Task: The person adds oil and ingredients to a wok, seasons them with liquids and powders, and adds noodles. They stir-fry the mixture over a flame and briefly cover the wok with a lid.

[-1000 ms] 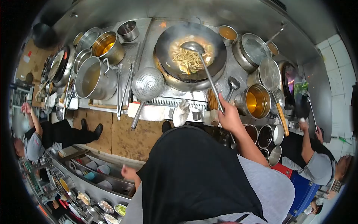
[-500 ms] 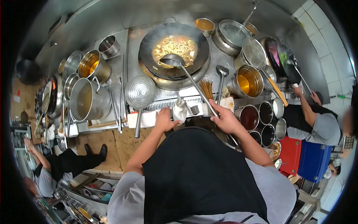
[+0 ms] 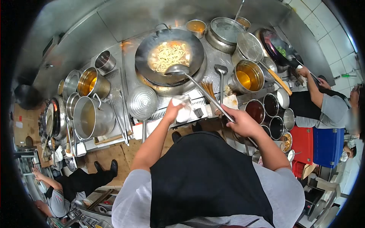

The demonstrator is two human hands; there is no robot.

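Noodles in broth (image 3: 170, 57) sit in a black wok (image 3: 195, 47) on the burner, with steam over them. My right hand (image 3: 242, 121) is wrapped round the long handle of a ladle (image 3: 177, 68), whose bowl lies at the wok's near rim, beside the noodles. My left hand (image 3: 173, 111) grips a folded white cloth (image 3: 185, 109) at the stove's front edge; its fingertips are partly hidden by the cloth. Left of the wok lies a perforated skimmer (image 3: 142, 102). To the right, a wok spatula (image 3: 221, 72) and a bamboo brush (image 3: 208, 88) rest.
Pots of yellow liquid (image 3: 248, 76) stand on the right, below a mesh strainer (image 3: 249, 45). A large pot (image 3: 94, 117) is on the left. Sauce containers (image 3: 255, 110) line the right front. A co-worker (image 3: 323, 102) handles another wok at right; another person (image 3: 62, 193) is at lower left.
My left hand has moved from beside the white cloth onto it and taken hold. The ladle stays in my right hand, its bowl now nearer the rim. The view has shifted slightly.
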